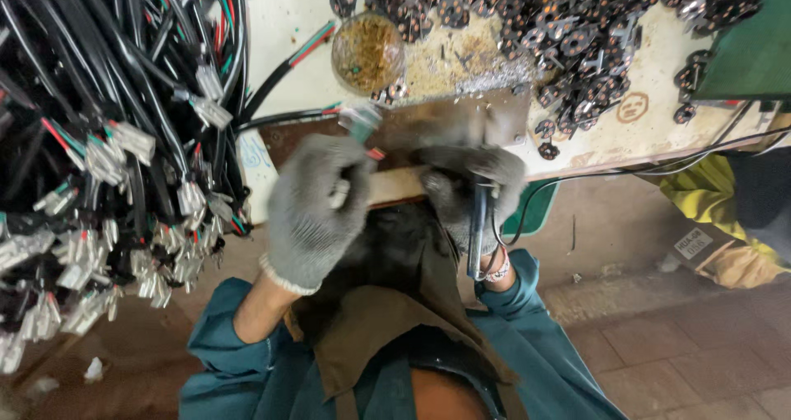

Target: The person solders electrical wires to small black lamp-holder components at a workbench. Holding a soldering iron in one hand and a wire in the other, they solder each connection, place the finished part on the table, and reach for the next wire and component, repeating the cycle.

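Note:
My left hand [313, 210], in a grey knit glove, pinches the end of a black cable [288, 119] whose red, green and white cores show at the fingertips. My right hand [470, 189], in a darker soiled glove, grips a thin blue-handled tool [478, 230] with a black cord trailing from it; its tip is hidden by the glove. Both hands meet at the front edge of a dark metal plate [461, 123] on the workbench [651, 131].
A big bundle of black cables with white plastic connectors [107, 156] hangs at the left. A round dish of brownish paste [367, 51] sits behind the plate. Many small black round parts [568, 32] cover the bench's back. Brick floor lies below right.

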Action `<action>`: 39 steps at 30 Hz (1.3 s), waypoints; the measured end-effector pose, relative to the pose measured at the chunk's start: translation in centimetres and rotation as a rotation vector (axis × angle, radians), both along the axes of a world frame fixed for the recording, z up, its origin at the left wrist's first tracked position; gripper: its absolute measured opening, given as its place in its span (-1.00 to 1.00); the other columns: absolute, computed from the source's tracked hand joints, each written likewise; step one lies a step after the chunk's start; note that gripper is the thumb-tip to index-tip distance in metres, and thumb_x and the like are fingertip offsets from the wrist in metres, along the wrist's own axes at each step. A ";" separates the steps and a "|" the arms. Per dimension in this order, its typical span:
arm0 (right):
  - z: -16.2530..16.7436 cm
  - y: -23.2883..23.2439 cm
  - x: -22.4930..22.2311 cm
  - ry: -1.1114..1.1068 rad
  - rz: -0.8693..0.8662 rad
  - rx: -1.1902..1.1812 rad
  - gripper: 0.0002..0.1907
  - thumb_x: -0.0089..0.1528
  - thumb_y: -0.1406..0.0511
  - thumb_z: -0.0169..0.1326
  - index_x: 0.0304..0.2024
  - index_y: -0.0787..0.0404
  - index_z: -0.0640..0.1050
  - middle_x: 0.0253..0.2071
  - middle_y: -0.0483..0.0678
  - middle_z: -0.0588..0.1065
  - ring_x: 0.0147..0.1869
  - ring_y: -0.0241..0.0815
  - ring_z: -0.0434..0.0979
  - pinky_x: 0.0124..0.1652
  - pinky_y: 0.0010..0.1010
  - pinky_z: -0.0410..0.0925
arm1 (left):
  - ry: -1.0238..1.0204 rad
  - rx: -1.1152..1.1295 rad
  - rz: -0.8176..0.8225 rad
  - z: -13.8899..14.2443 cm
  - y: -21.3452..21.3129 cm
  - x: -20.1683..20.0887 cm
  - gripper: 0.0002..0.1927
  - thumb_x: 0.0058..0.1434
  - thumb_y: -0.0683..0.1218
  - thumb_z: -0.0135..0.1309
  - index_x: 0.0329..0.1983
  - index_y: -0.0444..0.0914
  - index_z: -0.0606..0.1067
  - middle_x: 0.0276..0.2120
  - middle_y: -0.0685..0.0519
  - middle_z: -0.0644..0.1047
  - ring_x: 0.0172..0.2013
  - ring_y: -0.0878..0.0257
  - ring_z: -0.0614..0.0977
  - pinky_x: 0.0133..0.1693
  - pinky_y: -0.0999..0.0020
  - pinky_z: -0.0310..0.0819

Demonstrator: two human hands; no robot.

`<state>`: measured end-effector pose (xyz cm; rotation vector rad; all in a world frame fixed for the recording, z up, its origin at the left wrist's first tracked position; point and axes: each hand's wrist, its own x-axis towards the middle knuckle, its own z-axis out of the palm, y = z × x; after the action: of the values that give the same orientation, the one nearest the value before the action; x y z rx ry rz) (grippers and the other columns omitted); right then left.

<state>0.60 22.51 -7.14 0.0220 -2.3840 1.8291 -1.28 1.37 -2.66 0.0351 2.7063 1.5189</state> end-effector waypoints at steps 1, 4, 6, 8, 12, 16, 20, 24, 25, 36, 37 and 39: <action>0.1 0.2 -0.1 -0.009 0.014 0.115 -0.58 0.19 0.43 0.34 -0.02 0.13 0.40 -0.14 -0.08 0.68 -0.20 -0.27 0.63 -0.06 -0.44 0.39 | 0.081 -0.142 0.035 0.4 -0.3 -0.6 -0.91 0.34 -0.24 0.12 -0.13 -0.28 0.47 -0.21 -0.06 0.56 -0.20 -0.01 0.63 -0.17 0.16 0.54; 0.4 0.5 -0.2 -0.073 0.044 0.364 -0.75 0.16 0.48 0.30 -0.14 0.17 0.61 -0.20 -0.06 0.65 -0.17 -0.13 0.62 0.00 -0.36 0.35 | 0.067 -0.377 0.074 0.2 -0.7 -3.7 -0.88 0.53 -0.16 0.15 -0.07 -0.24 0.43 -0.15 -0.09 0.48 -0.23 -0.08 0.59 -0.23 0.07 0.46; 0.3 0.6 -0.1 -0.109 0.000 0.430 -0.78 0.06 0.43 0.39 -0.25 0.20 0.65 -0.24 -0.05 0.62 -0.20 -0.05 0.56 -0.05 -0.34 0.34 | 0.034 -0.363 0.027 -0.6 -0.1 -6.6 -0.88 0.53 -0.13 0.14 -0.05 -0.24 0.43 -0.12 -0.12 0.46 -0.26 -0.10 0.58 -0.28 0.04 0.43; -0.1 0.5 -0.1 -0.078 0.028 0.516 -0.75 0.05 0.39 0.41 -0.24 0.17 0.65 -0.25 -0.05 0.60 -0.17 -0.05 0.57 -0.04 -0.31 0.36 | 0.112 -0.510 0.057 -0.4 1.0 -8.4 -0.87 0.51 -0.13 0.12 -0.03 -0.25 0.41 -0.16 -0.13 0.44 -0.32 -0.09 0.57 -0.34 0.06 0.43; -0.6 0.3 0.0 0.029 -0.087 0.574 -0.67 0.05 0.34 0.44 -0.20 0.20 0.58 -0.20 0.00 0.54 -0.10 0.06 0.52 -0.01 -0.17 0.35 | 0.012 -0.428 0.098 2.8 1.4 -7.2 -0.91 0.55 -0.15 0.12 0.00 -0.23 0.45 -0.15 -0.14 0.46 -0.31 -0.08 0.57 -0.31 0.08 0.44; -0.6 0.2 -0.2 -0.167 0.000 0.428 -0.67 0.10 0.36 0.45 -0.18 0.13 0.56 -0.29 -0.06 0.54 -0.28 -0.01 0.58 -0.21 -0.27 0.41 | -0.078 0.034 0.028 3.5 0.3 -1.3 -0.90 0.43 -0.23 0.09 -0.04 -0.26 0.44 -0.15 -0.10 0.50 -0.20 -0.05 0.60 -0.20 0.14 0.50; -0.9 0.0 -0.7 0.097 0.230 0.480 -0.60 0.09 0.34 0.49 -0.15 0.17 0.53 -0.27 -0.02 0.58 -0.29 0.03 0.64 -0.28 -0.26 0.46 | -0.146 0.205 -0.171 -1.5 0.2 2.1 -0.87 0.35 -0.23 0.12 -0.10 -0.26 0.43 -0.21 -0.11 0.50 -0.17 -0.11 0.59 -0.16 0.08 0.49; -1.1 -0.4 -0.7 0.178 0.168 0.444 -0.57 0.11 0.31 0.49 -0.15 0.17 0.47 -0.21 0.00 0.59 -0.16 0.05 0.68 -0.17 -0.23 0.52 | -0.103 0.133 -0.155 -3.5 0.0 3.3 -0.85 0.34 -0.21 0.10 -0.04 -0.24 0.47 -0.17 -0.12 0.53 -0.16 -0.13 0.60 -0.13 0.07 0.50; -1.1 -0.5 -0.7 0.170 0.187 0.467 -0.58 0.11 0.33 0.48 -0.15 0.16 0.48 -0.22 0.00 0.59 -0.17 0.04 0.67 -0.17 -0.23 0.52 | -0.098 0.073 -0.154 -3.7 -0.2 3.0 -0.83 0.33 -0.20 0.10 -0.02 -0.24 0.49 -0.18 -0.13 0.54 -0.18 -0.13 0.60 -0.15 0.05 0.48; -2.1 0.6 0.3 0.095 0.218 0.451 -0.56 0.08 0.31 0.47 -0.13 0.20 0.49 -0.18 0.06 0.60 -0.18 0.03 0.68 -0.16 -0.29 0.52 | -0.056 0.058 -0.110 -2.9 1.4 1.2 -0.88 0.30 -0.18 0.16 -0.11 -0.21 0.52 -0.18 -0.07 0.56 -0.14 -0.09 0.62 -0.09 0.08 0.52; -2.1 0.8 0.2 0.085 0.229 0.448 -0.61 0.10 0.34 0.43 -0.11 0.19 0.51 -0.16 0.05 0.61 -0.14 0.03 0.69 -0.14 -0.30 0.53 | -0.093 0.159 -0.185 -2.6 1.2 1.2 -0.86 0.24 -0.20 0.15 -0.13 -0.21 0.52 -0.21 -0.05 0.54 -0.15 -0.08 0.62 -0.11 0.09 0.52; -1.9 1.0 -0.1 0.075 0.258 0.434 -0.68 0.15 0.40 0.34 -0.07 0.18 0.54 -0.12 0.04 0.63 -0.06 0.04 0.72 -0.09 -0.31 0.56 | -0.078 0.221 -0.261 -2.4 0.9 0.9 -0.84 0.21 -0.23 0.14 -0.15 -0.20 0.50 -0.22 -0.04 0.53 -0.15 -0.08 0.61 -0.09 0.09 0.52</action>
<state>0.49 23.53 -9.09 0.4516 -2.7760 1.3256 -0.40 2.22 -5.02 0.3146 2.3524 1.6867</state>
